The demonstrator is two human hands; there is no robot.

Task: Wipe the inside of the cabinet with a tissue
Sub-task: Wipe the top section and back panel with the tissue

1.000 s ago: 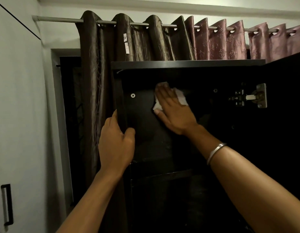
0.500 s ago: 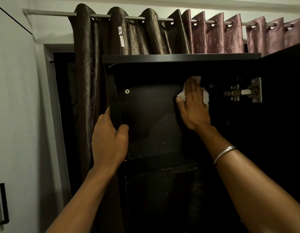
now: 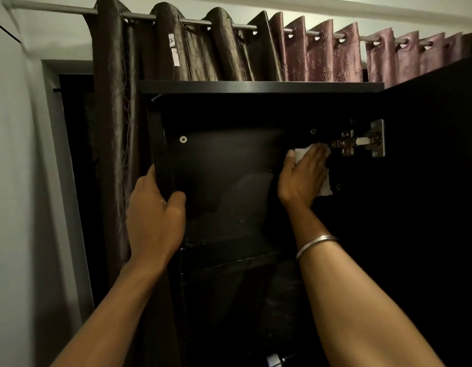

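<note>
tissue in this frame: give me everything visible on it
The tissue is white, thin and crumpled, paper by the look of it. It lies flat against the dark inner wall of the cabinet, near the upper right corner, just left of the metal hinge. The right hand presses it there with straight fingers and covers most of it; white shows only above the thumb, at the fingertips and below the little-finger side. No tears or dirt can be made out.

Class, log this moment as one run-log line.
stage: wiping | right hand: presses tissue on cabinet back panel beside hinge | left hand: grips cabinet's left edge
</note>
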